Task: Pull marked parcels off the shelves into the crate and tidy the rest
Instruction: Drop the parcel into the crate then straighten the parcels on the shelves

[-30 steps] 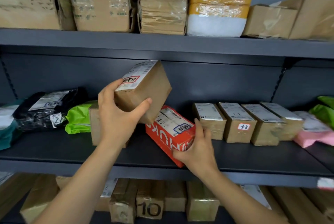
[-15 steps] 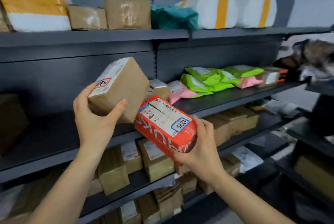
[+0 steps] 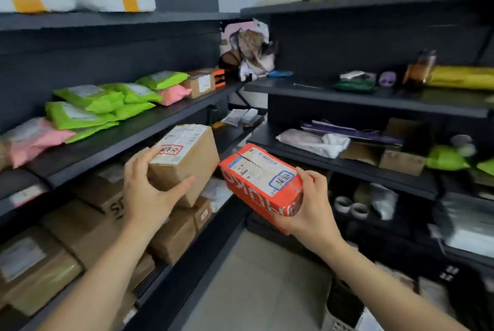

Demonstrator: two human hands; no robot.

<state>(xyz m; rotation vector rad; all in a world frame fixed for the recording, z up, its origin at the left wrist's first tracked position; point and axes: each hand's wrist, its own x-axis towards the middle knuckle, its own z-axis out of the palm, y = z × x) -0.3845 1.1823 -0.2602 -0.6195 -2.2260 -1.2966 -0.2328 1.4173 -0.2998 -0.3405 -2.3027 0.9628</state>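
My left hand (image 3: 149,191) grips a brown cardboard box (image 3: 187,162) that carries a white label and a red-bordered sticker. My right hand (image 3: 310,207) grips a red-orange box (image 3: 260,178) with a white label and a blue-bordered sticker. Both boxes are held in the air in the aisle, side by side and slightly apart, off the shelves. No crate is clearly visible.
A dark shelf unit (image 3: 128,132) on the left holds green mailers (image 3: 101,106), pink mailers (image 3: 32,140) and brown cartons (image 3: 88,229) lower down. A second shelf unit (image 3: 369,95) on the right holds mixed clutter. Grey floor (image 3: 256,290) lies between them.
Both boxes have come off the middle shelf and lowered into the aisle. My view has swung right, from facing the shelf to looking along the aisle toward the corner.
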